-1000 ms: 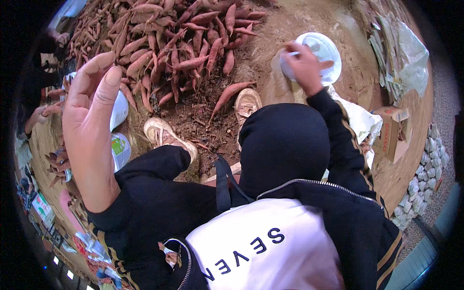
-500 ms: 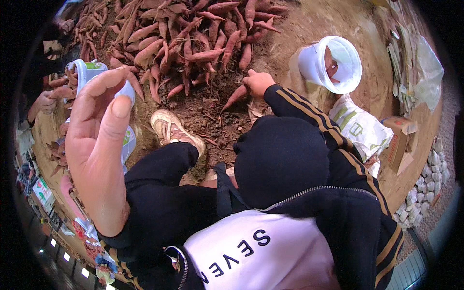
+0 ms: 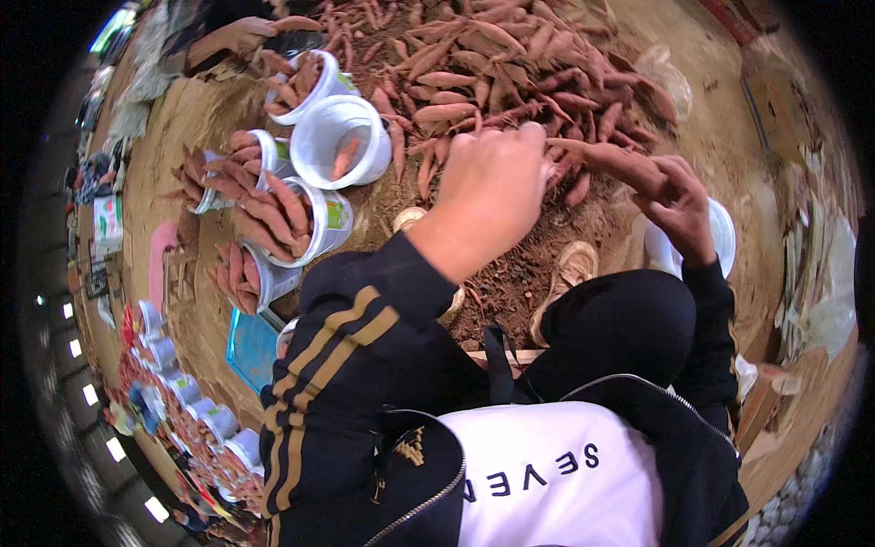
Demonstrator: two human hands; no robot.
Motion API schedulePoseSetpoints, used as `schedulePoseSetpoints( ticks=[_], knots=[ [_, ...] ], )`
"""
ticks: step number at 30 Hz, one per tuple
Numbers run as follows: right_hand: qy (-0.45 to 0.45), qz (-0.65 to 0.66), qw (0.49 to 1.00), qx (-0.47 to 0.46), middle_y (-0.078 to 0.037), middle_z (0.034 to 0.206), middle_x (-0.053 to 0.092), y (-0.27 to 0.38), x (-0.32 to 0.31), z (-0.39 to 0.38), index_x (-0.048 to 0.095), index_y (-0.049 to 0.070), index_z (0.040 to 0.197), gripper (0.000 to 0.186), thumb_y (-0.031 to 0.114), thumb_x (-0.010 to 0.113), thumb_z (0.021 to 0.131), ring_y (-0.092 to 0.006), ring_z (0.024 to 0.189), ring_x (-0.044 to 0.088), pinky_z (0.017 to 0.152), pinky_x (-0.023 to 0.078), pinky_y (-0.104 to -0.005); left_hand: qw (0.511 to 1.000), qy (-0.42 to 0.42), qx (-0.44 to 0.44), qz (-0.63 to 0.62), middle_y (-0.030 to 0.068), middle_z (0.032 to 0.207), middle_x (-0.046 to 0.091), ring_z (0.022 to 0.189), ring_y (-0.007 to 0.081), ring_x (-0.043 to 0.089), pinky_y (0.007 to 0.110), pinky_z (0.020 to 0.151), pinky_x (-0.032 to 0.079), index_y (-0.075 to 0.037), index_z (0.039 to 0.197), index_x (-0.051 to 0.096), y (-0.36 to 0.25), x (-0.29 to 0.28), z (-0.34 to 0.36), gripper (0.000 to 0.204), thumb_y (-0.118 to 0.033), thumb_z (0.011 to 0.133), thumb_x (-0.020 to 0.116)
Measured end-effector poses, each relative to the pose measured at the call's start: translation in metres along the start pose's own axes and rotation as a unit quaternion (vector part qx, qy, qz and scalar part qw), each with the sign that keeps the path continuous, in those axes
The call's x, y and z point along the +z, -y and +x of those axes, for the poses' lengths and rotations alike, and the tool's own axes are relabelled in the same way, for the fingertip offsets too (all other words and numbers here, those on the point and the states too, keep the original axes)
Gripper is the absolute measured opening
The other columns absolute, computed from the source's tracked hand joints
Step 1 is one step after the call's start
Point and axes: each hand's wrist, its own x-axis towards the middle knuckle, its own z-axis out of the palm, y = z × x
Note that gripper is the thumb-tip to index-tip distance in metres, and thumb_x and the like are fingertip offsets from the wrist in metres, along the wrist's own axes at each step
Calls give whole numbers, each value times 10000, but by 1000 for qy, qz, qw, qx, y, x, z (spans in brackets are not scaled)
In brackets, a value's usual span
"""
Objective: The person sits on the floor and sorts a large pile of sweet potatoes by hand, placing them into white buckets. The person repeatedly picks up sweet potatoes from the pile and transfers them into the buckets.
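My right hand [image 3: 684, 210] grips a long reddish sweet potato [image 3: 615, 164] by its thick end, holding it above the ground. At its thin end my left hand [image 3: 492, 196] is closed, with the fingertips at the tip and partly hidden behind the knuckles. Just beyond both hands lies a big heap of sweet potatoes [image 3: 456, 82] on bare soil. Below my right wrist stands a white bucket [image 3: 723, 237], mostly covered by the hand and sleeve.
To the left, another white bucket [image 3: 314, 137] holds one sweet potato. Several filled buckets [image 3: 333, 223] surround it, near a blue crate [image 3: 251, 351]. Another person's hand [image 3: 232, 41] is at the upper left with a sweet potato. A cardboard box [image 3: 775, 114] sits at the far right.
My right hand has lifted the sweet potato off the soil. My left hand, raised and open before, has moved over to its thin end and closed. The view has swung left.
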Motion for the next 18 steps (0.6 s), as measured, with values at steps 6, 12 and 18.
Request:
schedulePoseSetpoints(
  ticks=[6,12,18],
  knots=[
    [35,94,992,78,-36,958,555,49,-28,0,597,-32,1035,340,15,702,715,-100,827,568,699,472,-219,977,-145,-24,-157,187,653,554,666,384,561,460,579,429,-22,724,545,-8,-17,-2,305,-259,908,491],
    [130,63,972,186,21,640,526,138,-9,33,597,15,865,271,280,640,828,-50,547,475,477,350,-199,951,-298,-30,71,124,621,595,559,313,588,420,521,434,-71,677,580,26,-28,1,272,-250,872,515],
    [272,362,868,206,12,637,563,138,87,87,617,31,872,361,374,512,914,-36,515,476,433,348,-207,943,-228,-78,228,88,683,598,646,258,623,383,558,478,-77,738,602,64,-57,-33,189,-213,846,527]
  ],
)
